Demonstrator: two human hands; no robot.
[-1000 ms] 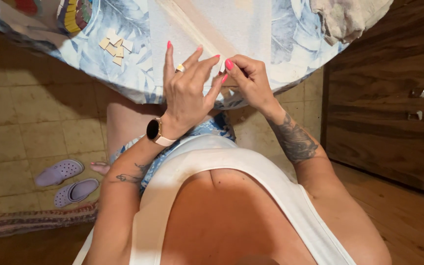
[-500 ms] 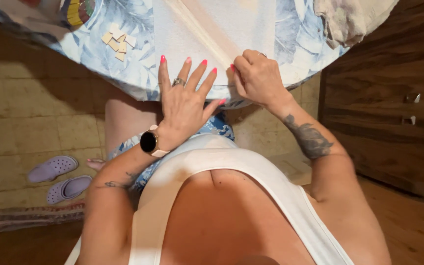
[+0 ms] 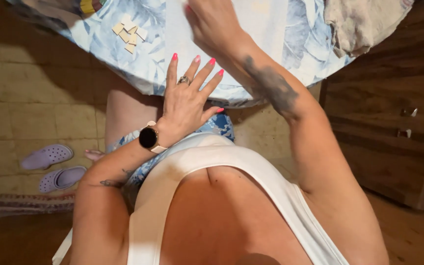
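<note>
My left hand (image 3: 187, 100) is held flat with its fingers spread at the near edge of a round table, over the hanging rim of a blue leaf-print tablecloth (image 3: 148, 64). It holds nothing; it wears a ring and a dark-faced wrist watch. My right hand (image 3: 212, 24) reaches further onto the table over a pale strip of the cloth. It is blurred and its fingertips are cut off at the top edge. Several small beige square tiles (image 3: 129, 33) lie on the cloth to the left of both hands.
A crumpled beige cloth (image 3: 364, 24) lies on the table at the top right. A wooden cabinet (image 3: 393, 122) stands to the right. Two purple clogs (image 3: 50, 167) sit on the tiled floor at the left, beside a striped rug edge (image 3: 20, 203).
My right hand left the table's near edge and moved forward and left onto the tabletop. My left hand stayed at the edge with its fingers spread. The view tilted slightly.
</note>
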